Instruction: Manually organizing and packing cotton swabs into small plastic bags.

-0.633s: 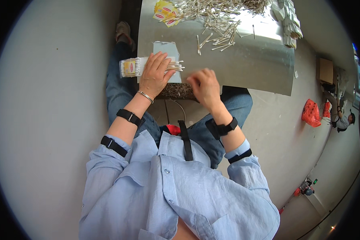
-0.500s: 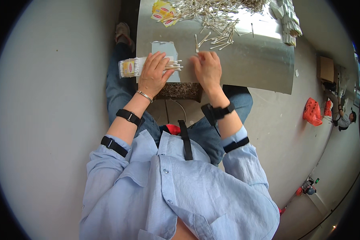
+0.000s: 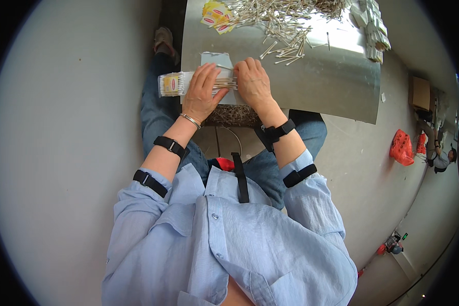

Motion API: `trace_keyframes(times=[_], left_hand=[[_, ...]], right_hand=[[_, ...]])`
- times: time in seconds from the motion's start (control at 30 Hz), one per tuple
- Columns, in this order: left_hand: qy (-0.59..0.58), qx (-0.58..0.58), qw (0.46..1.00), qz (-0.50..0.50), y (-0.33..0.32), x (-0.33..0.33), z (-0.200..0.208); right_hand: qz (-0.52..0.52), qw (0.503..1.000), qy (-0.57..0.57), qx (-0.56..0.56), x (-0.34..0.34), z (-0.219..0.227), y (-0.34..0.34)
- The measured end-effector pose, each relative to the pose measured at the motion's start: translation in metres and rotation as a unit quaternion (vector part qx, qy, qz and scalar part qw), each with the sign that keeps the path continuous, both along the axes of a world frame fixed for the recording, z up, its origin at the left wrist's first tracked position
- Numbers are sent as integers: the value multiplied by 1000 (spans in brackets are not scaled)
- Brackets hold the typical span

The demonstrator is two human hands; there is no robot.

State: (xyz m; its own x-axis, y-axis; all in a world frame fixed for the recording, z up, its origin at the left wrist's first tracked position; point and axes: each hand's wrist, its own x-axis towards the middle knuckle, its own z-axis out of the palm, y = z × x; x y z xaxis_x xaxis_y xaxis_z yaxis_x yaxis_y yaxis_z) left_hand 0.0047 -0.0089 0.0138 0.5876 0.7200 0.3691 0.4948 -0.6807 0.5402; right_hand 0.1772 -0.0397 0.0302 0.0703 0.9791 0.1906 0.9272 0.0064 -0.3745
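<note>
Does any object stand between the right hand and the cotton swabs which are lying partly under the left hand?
Nothing visible stands between the right hand and the exposed ends of the cotton swabs; farther left, the left hand covers part of them.

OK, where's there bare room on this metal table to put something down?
The widest bare patch of the metal table lies right of the right hand, nearer than the loose swabs and white stack. A smaller bare strip separates the yellow cards from the grey pad. Crowded: the far side and under the left hand.
</note>
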Motion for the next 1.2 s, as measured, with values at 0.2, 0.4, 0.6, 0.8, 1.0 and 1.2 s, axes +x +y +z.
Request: trace_keyframes(times=[0.2,0.4,0.6,0.8,1.0,1.2], left_hand=[[-23,-13,1000,17,1,2,1],[-4,-15,1000,0,0,1,3],[-8,-5,1000,-5,1,-2,3],[-7,-4,1000,-6,2,-1,1],[-11,12,1000,-4,1,-1,2],[-31,0,1000,3,1,1,3]], right_hand=[[6,994,107,28,-13,6,4],[-28,977,206,-53,11,16,-45],[-161,965,179,-108,19,34,-52],[-355,930,94,-32,33,12,16],[-312,947,81,-2,24,-1,17],[-85,993,83,28,6,1,1]])
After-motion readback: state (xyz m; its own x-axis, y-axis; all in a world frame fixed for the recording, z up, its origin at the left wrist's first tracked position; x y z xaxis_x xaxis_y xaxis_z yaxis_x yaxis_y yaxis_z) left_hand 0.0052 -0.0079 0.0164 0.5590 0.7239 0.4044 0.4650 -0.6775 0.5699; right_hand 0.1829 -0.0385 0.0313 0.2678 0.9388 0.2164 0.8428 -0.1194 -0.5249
